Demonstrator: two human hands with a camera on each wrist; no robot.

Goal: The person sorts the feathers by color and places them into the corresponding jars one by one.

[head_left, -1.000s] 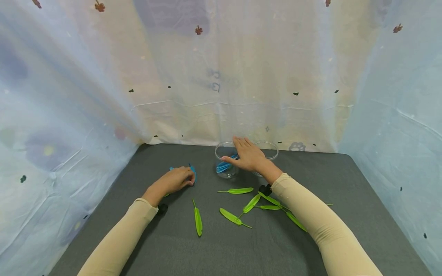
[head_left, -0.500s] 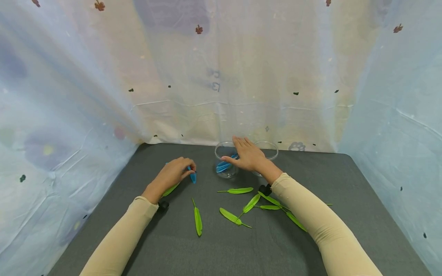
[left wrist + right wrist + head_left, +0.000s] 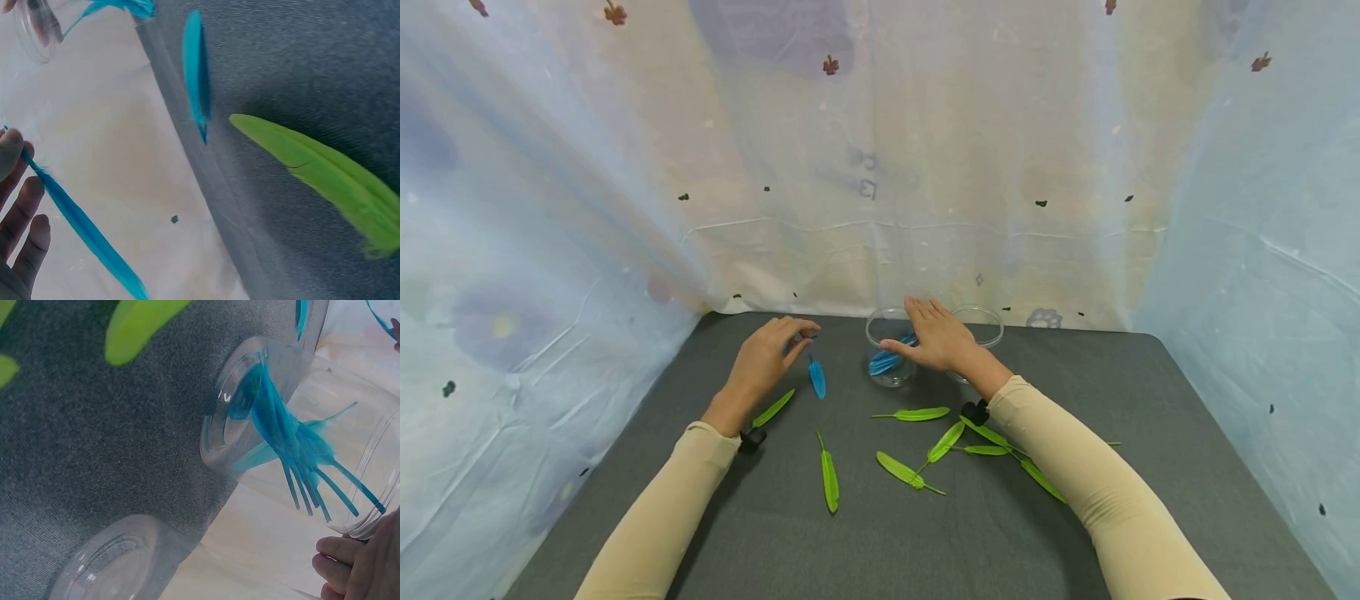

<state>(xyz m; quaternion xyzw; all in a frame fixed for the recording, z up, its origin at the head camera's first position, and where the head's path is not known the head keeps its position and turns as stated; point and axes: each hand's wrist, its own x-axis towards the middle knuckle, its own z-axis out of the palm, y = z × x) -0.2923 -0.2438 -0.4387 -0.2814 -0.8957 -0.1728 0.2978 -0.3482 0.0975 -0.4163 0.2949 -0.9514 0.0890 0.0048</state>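
My left hand pinches a blue feather by its quill, raised off the table. Below those fingers, another blue feather lies on the dark cloth, and a green feather is beside the wrist. My right hand spreads its straight fingers and thumb over two clear jars at the back. In the right wrist view its fingers are against the rim of the left jar, which holds several blue feathers. The right jar is partly hidden by that hand.
Several green feathers lie scattered across the middle and right of the grey-covered table, some beneath the right forearm. A lone green feather lies nearer the front. A patterned curtain hangs behind the table and at both sides.
My left hand has picked up a blue feather and moved up and away from me, uncovering the green feather by its wrist and the other blue one. My right hand stays in place.
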